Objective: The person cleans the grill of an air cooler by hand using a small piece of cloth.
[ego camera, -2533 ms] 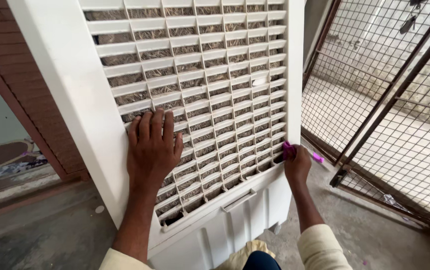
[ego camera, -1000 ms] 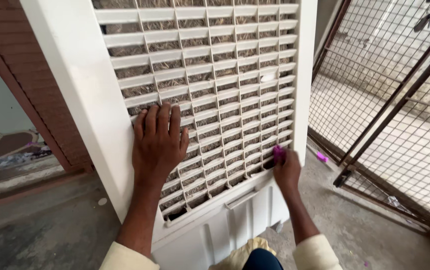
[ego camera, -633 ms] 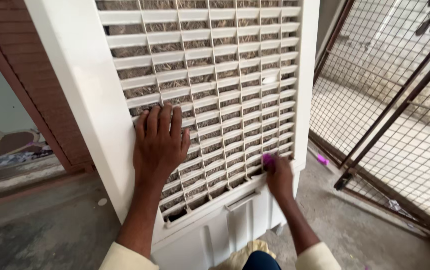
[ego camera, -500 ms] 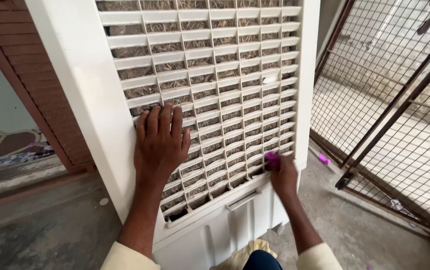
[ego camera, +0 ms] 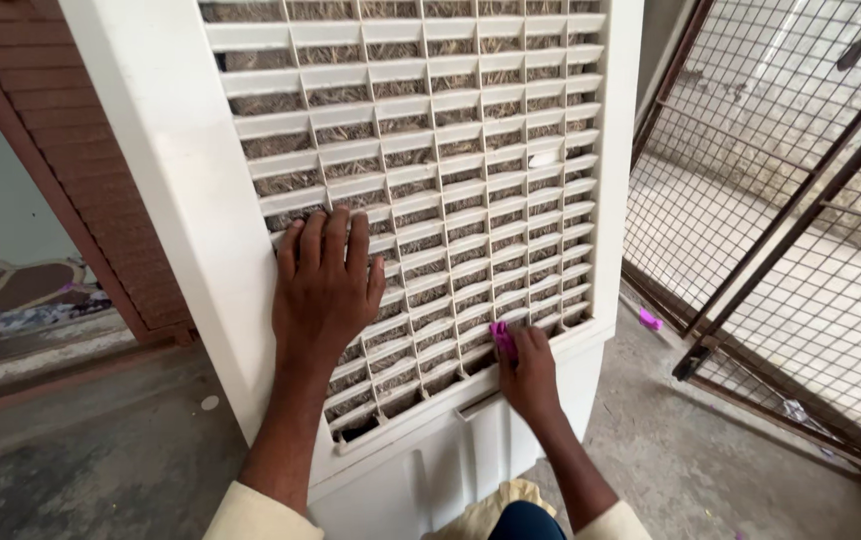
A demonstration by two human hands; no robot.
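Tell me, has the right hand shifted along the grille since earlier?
Yes. The right hand with its pink tool slid leftward from the cooler's right edge toward the grille's bottom middle.

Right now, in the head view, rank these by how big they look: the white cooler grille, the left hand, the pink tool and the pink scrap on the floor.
1. Cooler grille
2. Left hand
3. Pink tool and pink scrap: too alike to rank; the right hand hides part of the tool.

A wire-mesh gate [ego camera: 780, 230] stands right; a pink scrap [ego camera: 649, 320] lies on the concrete floor [ego camera: 100, 440].
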